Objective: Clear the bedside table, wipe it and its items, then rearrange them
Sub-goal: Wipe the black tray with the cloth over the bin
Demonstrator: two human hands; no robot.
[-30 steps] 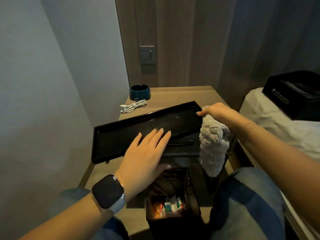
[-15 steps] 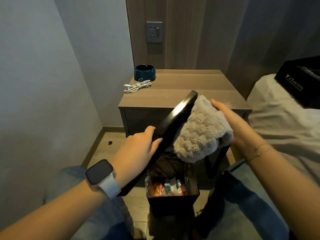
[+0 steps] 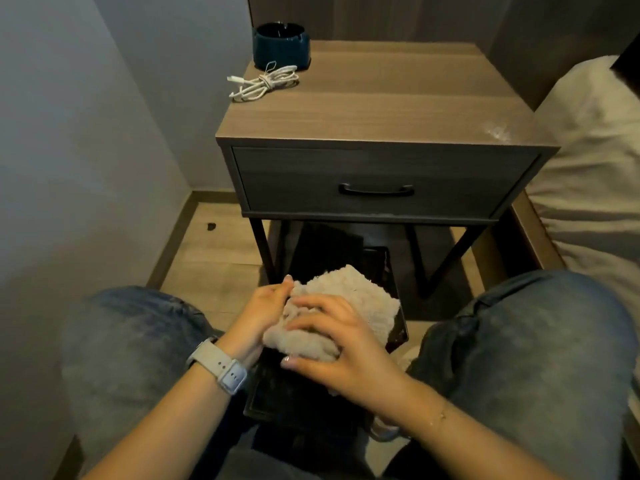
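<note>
The person is sitting in front of the bedside table [image 3: 374, 109], with both knees in blue jeans [image 3: 540, 344] showing at the two sides. The black tray [image 3: 294, 400] is lying low between the knees, in front of the table and off its surface. The left hand [image 3: 258, 318] is holding the tray at its left edge; the grip is closed there, with the thumb up at the edge of the cloth [image 3: 353, 306]. A watch with a pale band [image 3: 218, 363] is sitting on the left wrist. The right hand [image 3: 343, 351] is lying on the cloth with the fingers curled over the fabric, so this grip is holding the cloth and pressing it down on the tray. The cloth is pale and fluffy, and it is covering the far part of the tray.

On the surface of the table, in the far left corner, a dark blue ashtray [image 3: 280, 45] is standing. A bundled white cable [image 3: 265, 83] is lying just in front of it, near the left edge. A whitish smear [image 3: 497, 132] is showing near the front right corner. The drawer [image 3: 377, 183] with a dark handle is closed. A bed with pale sheets [image 3: 588, 168] is standing to the right of the table.
</note>
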